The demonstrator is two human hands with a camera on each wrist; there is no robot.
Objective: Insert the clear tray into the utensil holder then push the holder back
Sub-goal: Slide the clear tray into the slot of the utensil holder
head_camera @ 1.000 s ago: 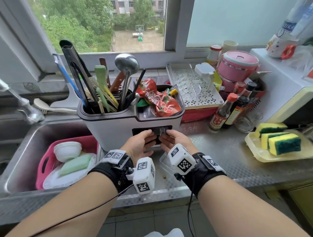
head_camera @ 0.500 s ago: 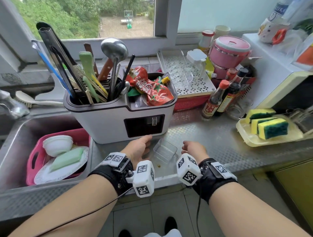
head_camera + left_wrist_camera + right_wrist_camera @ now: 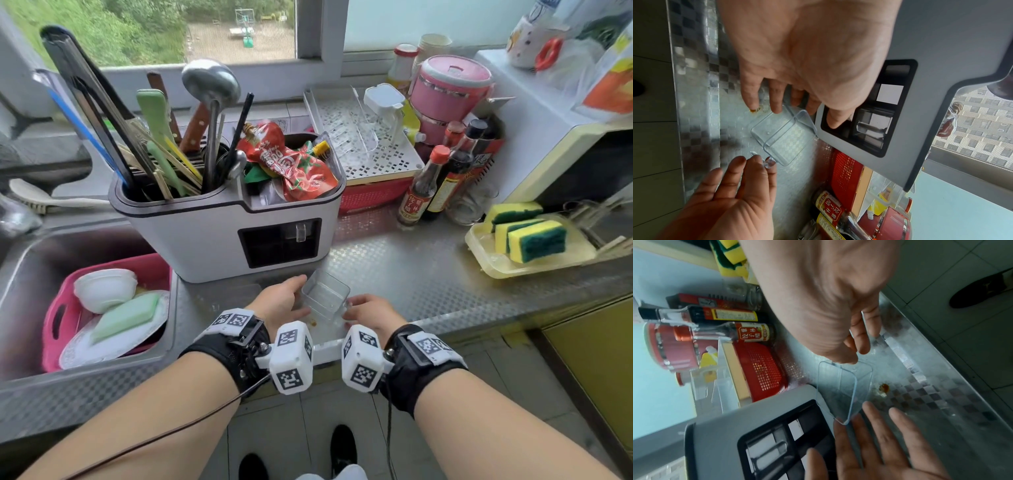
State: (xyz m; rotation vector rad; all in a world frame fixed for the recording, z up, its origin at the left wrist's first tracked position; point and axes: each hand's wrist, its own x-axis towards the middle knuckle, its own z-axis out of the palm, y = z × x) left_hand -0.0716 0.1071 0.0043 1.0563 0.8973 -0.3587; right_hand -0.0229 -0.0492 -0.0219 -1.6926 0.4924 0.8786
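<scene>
The white utensil holder (image 3: 205, 240), full of utensils and snack packets, stands on the steel counter with its dark front slot (image 3: 279, 243) facing me. The clear tray (image 3: 325, 296) sits on the counter just in front of the slot, outside it. My left hand (image 3: 298, 298) lies along the tray's left side with straight fingers (image 3: 777, 104) touching it. My right hand (image 3: 349, 308) pinches the tray's near right end between thumb (image 3: 844, 358) and fingers. In the wrist views the tray (image 3: 781, 136) (image 3: 844, 386) is between both hands, next to the holder (image 3: 941, 48) (image 3: 725, 423).
A sink (image 3: 24, 274) with a pink basin (image 3: 61, 318) of dishes is at the left. Sauce bottles (image 3: 424, 185), a red basket (image 3: 373, 195) and a pink pot (image 3: 448, 82) stand right of the holder. Sponges on a tray (image 3: 527, 236) sit far right. A small brown stain (image 3: 884, 387) marks the counter.
Both hands drew back from the holder's slot to the counter. They then closed in on the clear tray, the left touching its side, the right taking its end.
</scene>
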